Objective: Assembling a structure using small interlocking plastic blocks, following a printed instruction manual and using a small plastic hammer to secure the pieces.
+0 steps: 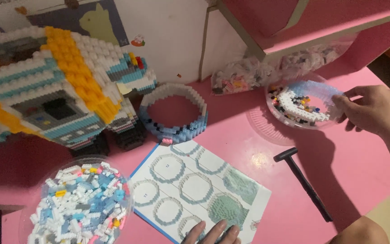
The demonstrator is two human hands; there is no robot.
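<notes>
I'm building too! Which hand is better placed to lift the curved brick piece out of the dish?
Probably the right hand: its fingers already touch the curved white and blue piece at the clear dish. The left hand lies flat on the instruction sheet, far away.

Curved white-and-blue brick piece (pixel 304 100) lying in clear round dish (pixel 294 123); instruction sheet (pixel 199 187) flat on pink desk.

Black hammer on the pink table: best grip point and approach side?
Grip the black hammer mid-handle, from above, fingers closing across the shaft. It lies flat on the pink table, head toward the round dish, handle running toward the near right edge. The shaft is thin and bare on both sides; the right hand, now at the dish, is nearest.
</notes>
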